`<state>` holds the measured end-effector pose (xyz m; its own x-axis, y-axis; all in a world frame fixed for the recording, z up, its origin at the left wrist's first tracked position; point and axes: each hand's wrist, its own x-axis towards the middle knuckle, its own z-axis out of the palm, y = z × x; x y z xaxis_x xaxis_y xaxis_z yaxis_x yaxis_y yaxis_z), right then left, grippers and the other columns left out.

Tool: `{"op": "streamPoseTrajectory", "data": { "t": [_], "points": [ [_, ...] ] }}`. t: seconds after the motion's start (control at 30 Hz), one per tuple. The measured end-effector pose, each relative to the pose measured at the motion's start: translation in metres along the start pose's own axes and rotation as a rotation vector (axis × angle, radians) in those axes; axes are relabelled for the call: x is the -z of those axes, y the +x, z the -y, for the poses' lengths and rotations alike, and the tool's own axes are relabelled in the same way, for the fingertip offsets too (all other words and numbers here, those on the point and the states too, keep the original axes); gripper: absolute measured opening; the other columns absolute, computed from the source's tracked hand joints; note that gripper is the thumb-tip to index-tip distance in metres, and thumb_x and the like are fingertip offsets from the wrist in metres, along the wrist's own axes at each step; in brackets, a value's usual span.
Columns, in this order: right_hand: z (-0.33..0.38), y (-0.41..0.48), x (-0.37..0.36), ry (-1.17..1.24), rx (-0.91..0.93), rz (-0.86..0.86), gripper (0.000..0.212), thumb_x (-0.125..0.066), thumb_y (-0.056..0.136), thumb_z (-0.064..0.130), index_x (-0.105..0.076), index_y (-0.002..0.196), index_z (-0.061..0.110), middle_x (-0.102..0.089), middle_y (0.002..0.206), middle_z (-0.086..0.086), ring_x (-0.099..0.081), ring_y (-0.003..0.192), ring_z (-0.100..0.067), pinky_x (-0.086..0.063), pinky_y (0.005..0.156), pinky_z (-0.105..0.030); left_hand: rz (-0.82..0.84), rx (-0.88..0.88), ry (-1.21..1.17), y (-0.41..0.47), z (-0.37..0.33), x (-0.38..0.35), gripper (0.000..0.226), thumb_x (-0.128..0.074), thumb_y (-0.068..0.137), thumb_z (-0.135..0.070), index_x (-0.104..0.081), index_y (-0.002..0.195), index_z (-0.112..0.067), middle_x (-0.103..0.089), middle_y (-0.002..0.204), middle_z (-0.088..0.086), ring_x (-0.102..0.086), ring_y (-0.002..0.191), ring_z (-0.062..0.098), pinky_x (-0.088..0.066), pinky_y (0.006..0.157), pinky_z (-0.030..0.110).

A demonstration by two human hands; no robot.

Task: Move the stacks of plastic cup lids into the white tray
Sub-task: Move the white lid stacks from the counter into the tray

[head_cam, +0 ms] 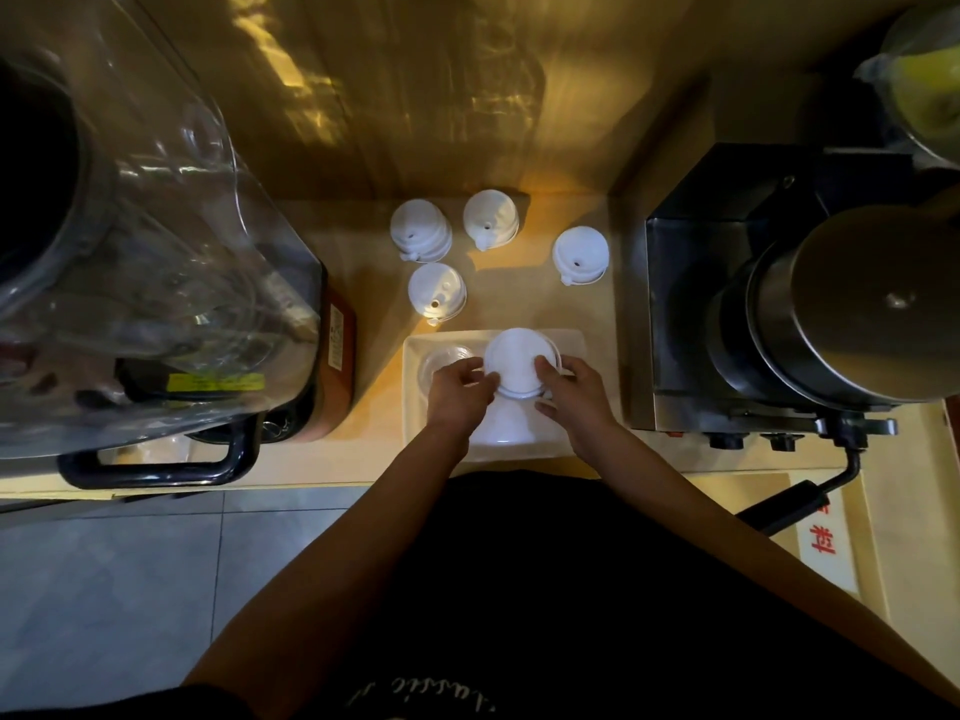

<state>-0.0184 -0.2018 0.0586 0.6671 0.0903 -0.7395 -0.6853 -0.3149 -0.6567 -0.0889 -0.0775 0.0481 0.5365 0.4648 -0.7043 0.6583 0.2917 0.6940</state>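
Observation:
A white tray lies on the counter straight in front of me. Over its middle, both hands grip a tall stack of white lids: my left hand on its left side, my right hand on its right. A stack of clear lids stands in the tray's left part, partly hidden by my left hand. Beyond the tray, several white lid stacks stand on the counter: two at the back, one closer, one to the right.
A large clear-hooded machine with a black handle fills the left side. On the right stands a dark metal appliance with a steel pot on it. A wooden wall closes the back of the counter.

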Motion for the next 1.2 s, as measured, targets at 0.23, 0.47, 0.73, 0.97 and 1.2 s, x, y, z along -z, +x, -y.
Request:
{"op": "streamPoseTrajectory", "data": {
  "t": [0.23,0.47,0.73,0.97,1.2],
  "points": [
    [-0.016,0.011,0.004,-0.261,0.072,-0.070,0.016,-0.058,0.092,0.034,-0.065,0.084,0.023,-0.066,0.092,-0.004,-0.063,0.098,-0.029,-0.052,0.095,-0.054,-0.055,-0.033,0.087,-0.010,0.001,-0.007,0.038,-0.065,0.090,-0.015,-0.057,0.127,-0.010,-0.064,0.104,0.007,-0.065,0.087,0.021,-0.053,0.084,0.032],
    [-0.015,0.007,0.003,-0.367,0.069,-0.108,0.039,-0.056,0.094,0.027,-0.053,0.130,0.013,-0.061,0.126,-0.012,-0.059,0.109,-0.028,-0.049,0.098,-0.041,0.062,0.056,0.127,-0.005,0.001,-0.014,0.060,-0.058,0.073,-0.019,-0.054,0.133,-0.008,-0.064,0.127,0.010,-0.061,0.114,0.029,-0.051,0.100,0.043],
    [-0.013,0.011,0.005,-0.387,0.093,-0.130,0.035,-0.053,0.094,0.020,-0.045,0.129,0.019,-0.061,0.120,-0.013,-0.053,0.093,-0.020,-0.040,0.082,-0.027,0.092,0.150,-0.013,-0.004,-0.003,-0.023,0.055,-0.053,0.080,-0.006,-0.047,0.135,-0.006,-0.061,0.124,0.011,-0.058,0.117,0.029,-0.047,0.098,0.036],
    [-0.014,0.012,0.002,-0.426,0.050,-0.098,0.046,-0.051,0.092,0.019,-0.043,0.137,0.020,-0.059,0.128,-0.014,-0.056,0.114,-0.032,-0.043,0.093,-0.031,0.129,0.168,0.017,0.011,0.014,-0.030,0.057,-0.052,0.069,-0.009,-0.056,0.125,-0.009,-0.066,0.118,0.013,-0.062,0.110,0.031,-0.051,0.098,0.045],
    [-0.019,0.018,-0.001,-0.466,0.034,-0.047,0.050,-0.047,0.091,0.011,-0.041,0.141,0.017,-0.053,0.138,-0.011,-0.050,0.124,-0.034,-0.043,0.103,-0.038,0.189,0.143,-0.011,0.002,0.007,-0.039,0.087,-0.047,0.056,-0.011,-0.040,0.143,-0.012,-0.058,0.130,0.010,-0.056,0.117,0.026,-0.048,0.079,0.025]
  ]
}}
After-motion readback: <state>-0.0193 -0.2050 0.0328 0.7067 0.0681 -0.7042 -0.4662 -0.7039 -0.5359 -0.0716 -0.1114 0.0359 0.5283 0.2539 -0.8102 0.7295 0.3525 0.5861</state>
